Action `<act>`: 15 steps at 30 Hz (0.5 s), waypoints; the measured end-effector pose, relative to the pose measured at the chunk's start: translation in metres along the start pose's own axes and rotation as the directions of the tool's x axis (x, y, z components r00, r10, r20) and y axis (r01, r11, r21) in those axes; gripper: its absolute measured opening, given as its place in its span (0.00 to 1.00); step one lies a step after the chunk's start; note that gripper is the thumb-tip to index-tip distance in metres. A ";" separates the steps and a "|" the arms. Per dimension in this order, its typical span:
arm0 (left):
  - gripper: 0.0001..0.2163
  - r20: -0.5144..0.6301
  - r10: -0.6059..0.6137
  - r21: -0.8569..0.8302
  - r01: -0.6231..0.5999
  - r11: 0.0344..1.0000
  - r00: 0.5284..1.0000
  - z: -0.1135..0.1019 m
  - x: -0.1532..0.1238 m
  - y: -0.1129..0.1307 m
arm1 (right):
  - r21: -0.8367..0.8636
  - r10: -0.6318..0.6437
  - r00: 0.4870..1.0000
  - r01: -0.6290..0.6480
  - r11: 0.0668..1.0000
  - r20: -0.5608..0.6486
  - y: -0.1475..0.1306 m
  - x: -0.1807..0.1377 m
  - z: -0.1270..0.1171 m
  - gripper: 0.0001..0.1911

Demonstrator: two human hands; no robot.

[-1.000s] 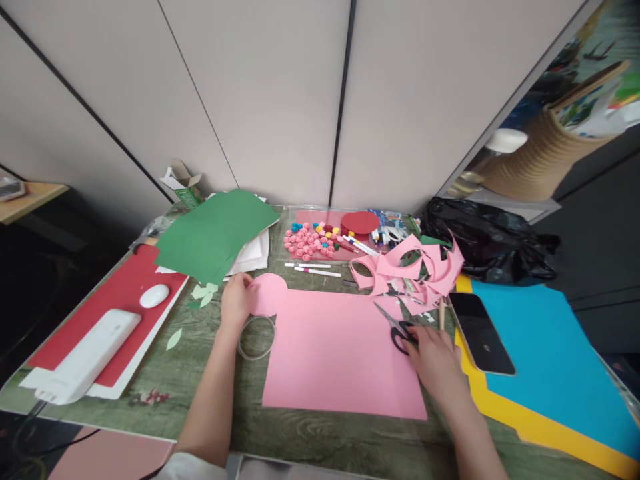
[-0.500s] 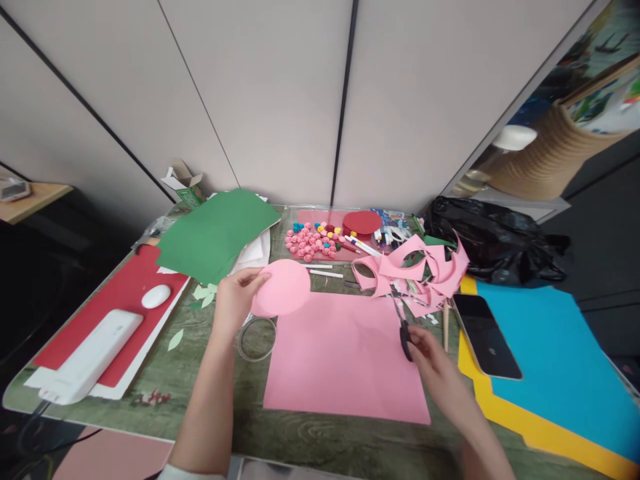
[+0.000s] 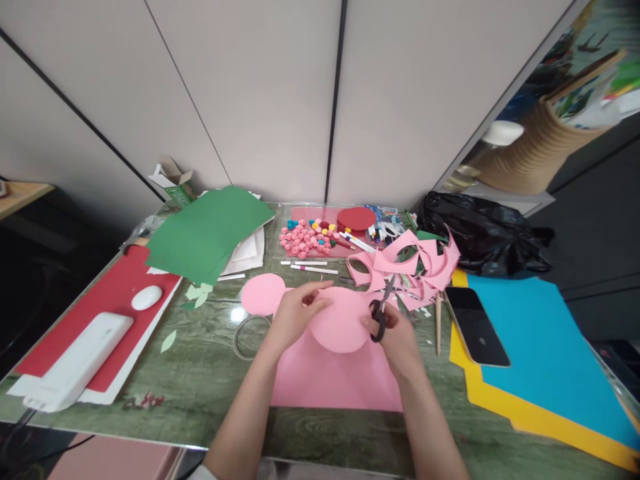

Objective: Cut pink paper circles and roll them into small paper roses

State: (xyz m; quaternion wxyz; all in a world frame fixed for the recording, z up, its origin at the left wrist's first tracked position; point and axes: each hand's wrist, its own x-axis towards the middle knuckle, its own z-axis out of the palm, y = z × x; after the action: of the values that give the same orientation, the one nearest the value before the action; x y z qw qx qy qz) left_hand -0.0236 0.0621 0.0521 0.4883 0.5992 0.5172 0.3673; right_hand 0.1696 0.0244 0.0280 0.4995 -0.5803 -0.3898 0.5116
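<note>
My left hand (image 3: pixel 295 313) pinches the left edge of a pink paper circle (image 3: pixel 340 321) and holds it above the large pink sheet (image 3: pixel 335 380). My right hand (image 3: pixel 395 333) grips black-handled scissors (image 3: pixel 381 308), blades pointing up and away, right beside the circle's right edge. A second pink circle (image 3: pixel 263 293) lies flat on the table to the left. A clear tape ring (image 3: pixel 246 335) lies below it, near my left wrist.
Pink paper offcuts (image 3: pixel 410 263) pile up behind the scissors. A phone (image 3: pixel 475 327) lies on blue (image 3: pixel 545 347) and yellow sheets at right. Green paper (image 3: pixel 210 230), a red mat with a white mouse (image 3: pixel 147 297), beads (image 3: pixel 305 239) and markers sit farther back.
My left hand lifted a pink circle off the table and carried it right over the pink sheet. My right hand picked up the scissors and brought them left to the circle.
</note>
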 end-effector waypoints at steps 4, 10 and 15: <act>0.33 0.061 -0.135 -0.419 0.148 0.896 0.989 0.023 -0.009 -0.018 | 0.031 -0.039 0.988 0.044 0.999 -0.151 0.010 0.003 0.002 0.13; 0.33 -0.089 -0.263 -0.645 0.145 0.750 0.961 0.066 -0.027 -0.032 | 0.035 -0.064 0.955 0.077 0.996 -0.289 0.016 0.002 0.010 0.14; 0.21 -0.257 -0.231 -0.561 0.050 0.826 0.938 0.065 -0.029 -0.032 | 0.014 -0.018 0.974 0.022 1.000 -0.224 0.019 -0.001 0.007 0.15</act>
State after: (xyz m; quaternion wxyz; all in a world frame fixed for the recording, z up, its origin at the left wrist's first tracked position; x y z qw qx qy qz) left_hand 0.0239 0.0203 0.0063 0.5763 0.3283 0.5048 0.5525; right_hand 0.1611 0.0209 0.0097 0.5501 -0.6262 -0.3328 0.4411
